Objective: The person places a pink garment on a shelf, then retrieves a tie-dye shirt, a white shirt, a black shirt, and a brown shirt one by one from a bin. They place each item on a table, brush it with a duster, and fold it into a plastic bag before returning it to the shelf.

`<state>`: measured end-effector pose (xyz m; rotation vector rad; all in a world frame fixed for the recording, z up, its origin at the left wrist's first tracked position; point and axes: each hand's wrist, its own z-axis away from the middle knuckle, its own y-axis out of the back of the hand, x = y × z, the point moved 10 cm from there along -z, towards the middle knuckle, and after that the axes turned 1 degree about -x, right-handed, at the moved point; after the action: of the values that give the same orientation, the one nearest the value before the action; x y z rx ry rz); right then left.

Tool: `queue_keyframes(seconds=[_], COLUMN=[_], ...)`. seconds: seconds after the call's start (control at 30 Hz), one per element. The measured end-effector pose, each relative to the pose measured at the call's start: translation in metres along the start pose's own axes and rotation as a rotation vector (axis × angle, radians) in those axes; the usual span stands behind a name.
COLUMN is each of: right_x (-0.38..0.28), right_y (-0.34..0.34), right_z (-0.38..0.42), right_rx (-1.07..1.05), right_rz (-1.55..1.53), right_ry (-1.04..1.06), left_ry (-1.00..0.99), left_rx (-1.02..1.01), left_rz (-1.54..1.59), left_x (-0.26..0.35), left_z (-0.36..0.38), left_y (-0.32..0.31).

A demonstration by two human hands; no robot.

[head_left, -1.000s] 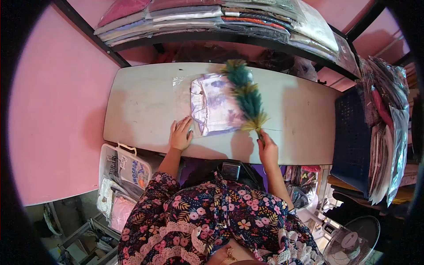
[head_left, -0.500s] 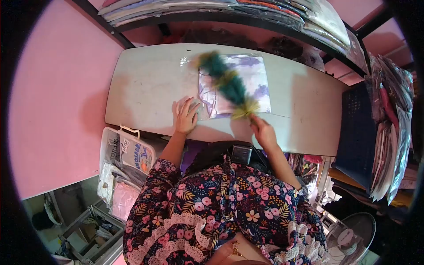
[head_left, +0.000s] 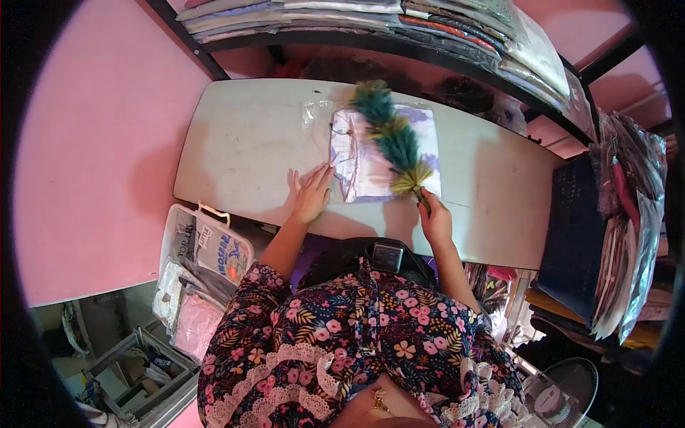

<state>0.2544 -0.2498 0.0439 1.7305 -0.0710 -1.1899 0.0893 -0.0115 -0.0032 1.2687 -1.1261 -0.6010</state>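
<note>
A folded white and purple tie-dye garment [head_left: 351,171] in a clear plastic bag lies flat on the pale table. My right hand [head_left: 435,220] is closed around the handle of a green and yellow feather duster [head_left: 398,146], which stretches diagonally over the garment and hides part of it. Resting beside the package's left edge, my left hand [head_left: 312,200] lies with its fingers outstretched. Its fingertips reach the clear plastic at that edge.
The white table [head_left: 242,143] meets a pink wall on the left. Bagged clothes fill a black shelf [head_left: 314,34] above. A blue basket [head_left: 571,235] and more bagged garments stand at the right. A lidded plastic bin [head_left: 207,246] is at the lower left, a fan [head_left: 560,396] lower right.
The feather duster has moved to the right across the garment and is less blurred. My left hand has shifted slightly right, its fingertips now at the package's edge. The whole view has shifted a little.
</note>
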Motion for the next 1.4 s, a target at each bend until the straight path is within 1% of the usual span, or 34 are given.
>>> queue_keyframes(seconds=[0.03,0.1,0.17,0.2,0.23,0.33,0.37,0.43,0.47,0.5,0.53,0.57,0.6,0.63,0.67,0.7,0.73,0.77,0.83,0.9,0.97,1.0,1.03,1.07,1.1,1.13,1.17,1.2,1.23,1.27,1.3,1.33,1.37,1.4], right_x=[0.003,-0.004,-0.026,-0.031,-0.036,-0.019,-0.009,0.020,0.040,0.056,0.084,0.110,0.136,0.141,0.127,0.105,0.098,0.090,0.085,0.079,0.099,0.101,0.103,0.107,0.109,0.106,0.104,0.104,0.101,0.101,0.103,0.103,0.103,0.099], right_y=[0.007,-0.001,-0.024,-0.034,-0.031,-0.009,0.000,0.047,0.062,0.080,0.086,0.093,0.096,0.099,0.120,0.133,0.141,0.139,0.120,0.088,0.046,0.034,0.027,0.006,-0.012,-0.013,-0.015,-0.017,-0.015,-0.012,-0.011,-0.011,-0.012,-0.010], right_z=[-0.001,-0.003,-0.004,-0.005,-0.008,-0.018,-0.019,-0.015,-0.010,-0.004,0.001,0.007,0.015,0.013,0.009,0.007,-0.004,-0.026,-0.067,-0.113,-0.158,-0.174,-0.183,-0.197,-0.204,-0.209,-0.213,-0.214,-0.215,-0.212,-0.208,-0.205,-0.205,-0.207], right_rx=[0.060,0.014,-0.147,-0.215,-0.202,-0.129,-0.117,0.234,0.335,0.436,0.354,0.268,0.166,0.173,0.339,0.500,0.529,0.527,0.481,0.362,0.222,0.228,0.194,0.069,-0.045,-0.047,-0.084,-0.123,-0.122,-0.085,-0.050,-0.056,-0.064,-0.068], right_rz=[0.044,0.046,0.062,0.147,0.148,0.213,0.216,0.185,0.187,0.189,0.260,0.324,0.304,0.303,0.573,0.839,0.733,0.564,0.271,-0.066,-0.181,-0.125,-0.135,-0.237,-0.340,-0.345,-0.270,-0.192,-0.193,-0.273,-0.352,-0.353,-0.507,-0.661], right_ry=[-0.034,-0.011,0.116,0.100,0.105,-0.091,-0.089,-0.100,-0.103,-0.104,-0.294,-0.483,-0.695,-0.696,-0.576,-0.443,-0.459,-0.362,-0.144,-0.163,-0.282,-0.240,-0.258,-0.307,-0.346,-0.341,-0.363,-0.387,-0.382,-0.409,-0.441,-0.446,-0.446,-0.441], left_ry=[0.057,0.057,0.054,0.077,0.098,0.124,0.115,0.161,0.153,0.203,0.253,0.248,0.263,0.279,0.273,0.283,0.293,0.291,0.464,0.504,0.555,0.589,0.640,0.660,0.583,0.496,0.493,0.490,0.487,0.488,0.467,0.445,0.448,0.509], left_rx=[-0.070,-0.031,0.018,-0.001,-0.017,0.007,0.016,-0.088,-0.079,-0.100,-0.122,-0.116,-0.120,-0.125,-0.124,0.002,0.128,0.124,0.130,0.141,0.165,0.075,-0.032,-0.058,-0.063,-0.050,-0.042,-0.113,-0.184,-0.181,-0.103,-0.024,-0.024,-0.049], left_rz=[0.068,0.057,0.041,-0.004,-0.048,-0.067,-0.066,-0.040,-0.036,-0.021,-0.009,-0.010,0.017,0.046,0.047,0.021,-0.006,-0.006,0.048,0.094,0.135,0.205,0.267,0.258,0.305,0.352,0.347,0.417,0.488,0.487,0.623,0.756,0.756,0.996], left_x=[-0.007,-0.008,-0.009,-0.011,-0.013,-0.009,-0.008,-0.022,-0.027,-0.040,-0.049,-0.047,-0.045,-0.042,-0.044,-0.054,-0.058,-0.062,-0.078,-0.084,-0.088,-0.090,-0.089,-0.095,-0.095,-0.092,-0.094,-0.092,-0.090,-0.090,-0.088,-0.087,-0.088,-0.079], left_z=[0.002,0.002,-0.005,-0.009,-0.015,-0.036,-0.044,-0.058,-0.064,-0.069,-0.074,-0.079,-0.082,-0.088,-0.093,-0.095,-0.098,-0.102,-0.100,-0.103,-0.112,-0.117,-0.104,-0.095,-0.099,-0.110,-0.113,-0.110,-0.108,-0.108,-0.107,-0.104,-0.101,-0.101], left_y=[-0.010,-0.009,-0.003,-0.002,-0.001,0.012,0.017,0.010,0.007,-0.003,-0.008,0.000,0.008,0.014,0.008,0.008,0.018,0.015,0.017,0.006,0.005,0.001,-0.006,-0.014,-0.018,-0.019,-0.018,-0.028,-0.037,-0.038,-0.034,-0.029,-0.029,-0.023])
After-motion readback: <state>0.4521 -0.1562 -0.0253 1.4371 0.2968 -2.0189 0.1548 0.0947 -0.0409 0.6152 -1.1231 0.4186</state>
